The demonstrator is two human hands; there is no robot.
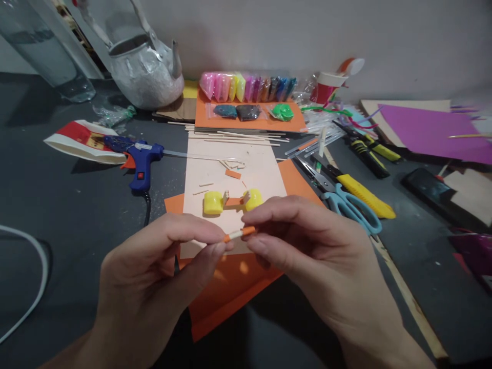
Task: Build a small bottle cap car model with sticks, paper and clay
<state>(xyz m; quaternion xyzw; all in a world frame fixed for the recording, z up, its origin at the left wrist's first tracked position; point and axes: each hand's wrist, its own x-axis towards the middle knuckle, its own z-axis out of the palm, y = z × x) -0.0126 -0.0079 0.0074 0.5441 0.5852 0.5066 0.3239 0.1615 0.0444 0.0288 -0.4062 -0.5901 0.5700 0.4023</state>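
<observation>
Between the fingertips of both hands is a short thin stick wrapped with orange strips (236, 234), its pale middle showing. My left hand (161, 266) pinches its left end between thumb and forefinger. At the other end, my right hand (307, 251) is closed with thumb and fingers around the orange tip. Just beyond the fingers, a small piece with two yellow round ends (212, 203) and an orange bar (233, 201) between them rests on a cream sheet (269, 159). My right fingers partly overlap its right yellow end in view.
A blue glue gun (142, 159) lies left, near a metal kettle (146, 72) and a water bottle (49, 56). Thin sticks (242, 138) and clay packets (249, 87) are behind. On the right lie scissors (353, 207), a yellow cutter (365, 195) and pliers (365, 148).
</observation>
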